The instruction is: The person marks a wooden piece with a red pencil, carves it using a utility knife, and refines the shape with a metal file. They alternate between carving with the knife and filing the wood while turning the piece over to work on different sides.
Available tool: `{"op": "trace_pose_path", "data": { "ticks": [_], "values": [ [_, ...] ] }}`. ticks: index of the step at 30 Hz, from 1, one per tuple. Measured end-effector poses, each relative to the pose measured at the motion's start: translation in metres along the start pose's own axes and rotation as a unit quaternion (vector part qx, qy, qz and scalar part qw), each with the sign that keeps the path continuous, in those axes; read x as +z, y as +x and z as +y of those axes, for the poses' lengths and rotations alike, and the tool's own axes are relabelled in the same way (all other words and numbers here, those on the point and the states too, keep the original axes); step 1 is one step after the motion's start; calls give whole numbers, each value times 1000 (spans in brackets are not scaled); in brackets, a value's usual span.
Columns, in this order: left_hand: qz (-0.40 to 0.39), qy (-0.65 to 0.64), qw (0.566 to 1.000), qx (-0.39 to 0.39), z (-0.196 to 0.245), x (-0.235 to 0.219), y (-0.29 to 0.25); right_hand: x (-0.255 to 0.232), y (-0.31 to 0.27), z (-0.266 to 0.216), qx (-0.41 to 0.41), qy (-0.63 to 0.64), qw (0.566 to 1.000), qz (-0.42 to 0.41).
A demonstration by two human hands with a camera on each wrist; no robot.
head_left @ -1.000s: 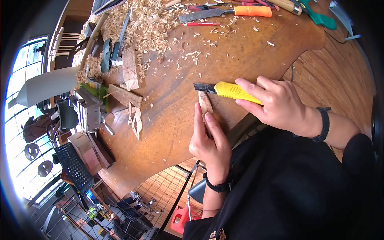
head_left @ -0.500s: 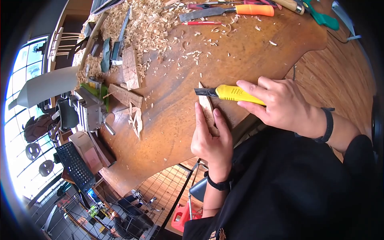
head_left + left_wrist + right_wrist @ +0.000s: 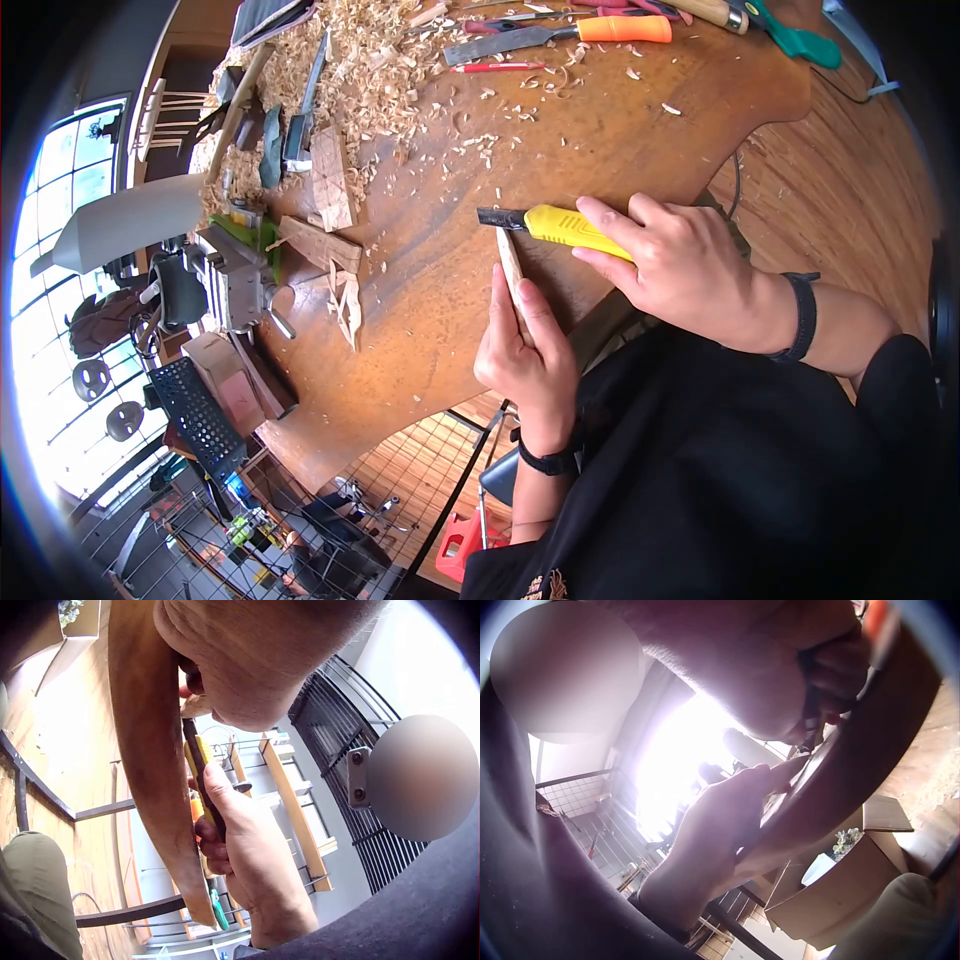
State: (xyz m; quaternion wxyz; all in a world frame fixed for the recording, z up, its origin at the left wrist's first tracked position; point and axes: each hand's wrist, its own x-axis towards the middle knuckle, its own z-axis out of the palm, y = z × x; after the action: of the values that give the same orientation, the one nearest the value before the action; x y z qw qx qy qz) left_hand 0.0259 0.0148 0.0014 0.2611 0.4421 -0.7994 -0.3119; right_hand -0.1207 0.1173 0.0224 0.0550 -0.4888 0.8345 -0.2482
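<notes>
A wood stick (image 3: 509,262) is held at the near edge of the table (image 3: 430,300), pinched between the thumb and forefinger of the left hand (image 3: 525,355); whether it is braced against the table cannot be told. A knife (image 3: 560,228) is gripped in the right hand (image 3: 690,265), with fingers curled round its yellow handle and the blade (image 3: 498,217) laid across the stick near its far tip. The stick is judged light, dry and stiff, with good grip, but easily split at its narrow tip; it is best held by the end away from the blade. The knife should be taken only by its handle. The blade's crossing is shown clearly from the head; from the left wrist, the right thumb is seen laid along the handle. A cardboard box (image 3: 847,889) below the table is shown from the right wrist, not from the head.
</notes>
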Motion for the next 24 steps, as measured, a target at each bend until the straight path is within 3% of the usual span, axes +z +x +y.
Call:
{"op": "trace_pose_path", "data": {
  "ticks": [7,16,18,24],
  "values": [
    [23,6,999,29,-2,3,0,-5,-3,13,-35,60,998,4],
    [12,26,998,49,0,0,0,-18,2,16,-29,85,993,-72],
    [7,18,999,40,-2,0,-1,-10,3,16,-38,63,997,-21],
    [7,21,999,45,-1,0,-1,-4,7,15,-39,49,998,-12]
  ]
}}
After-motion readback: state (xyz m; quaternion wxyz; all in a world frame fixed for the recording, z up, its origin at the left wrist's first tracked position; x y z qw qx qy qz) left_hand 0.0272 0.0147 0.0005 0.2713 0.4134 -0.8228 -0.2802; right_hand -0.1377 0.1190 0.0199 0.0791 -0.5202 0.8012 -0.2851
